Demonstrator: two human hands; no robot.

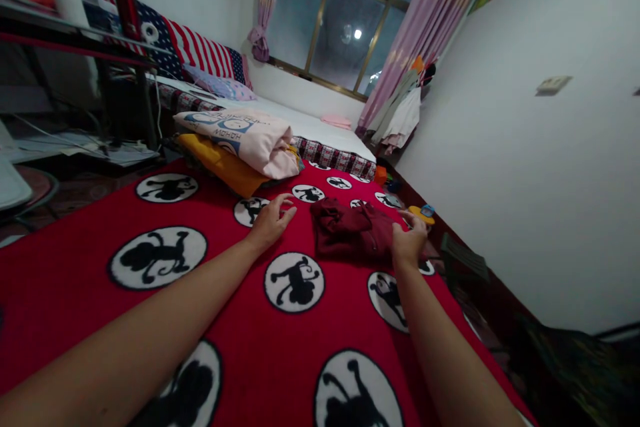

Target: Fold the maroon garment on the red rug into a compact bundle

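A dark red garment [350, 230] lies bunched and partly folded on the red blanket [240, 320] with black-and-white round figures. My right hand [409, 240] rests on the garment's right edge, fingers curled over the cloth. My left hand [273, 219] hovers just left of the garment, fingers loosely spread and holding nothing. Beyond my hands a folded pink-and-white garment [245, 137] sits stacked on a folded orange one [225, 167].
A white bed [310, 123] with pillows [220, 87] runs to the window [345, 33] with pink curtains. A dark desk [75, 47] stands at left. Clothes hang [400, 113] in the far corner. Small toys [420, 213] lie on the floor by the right wall.
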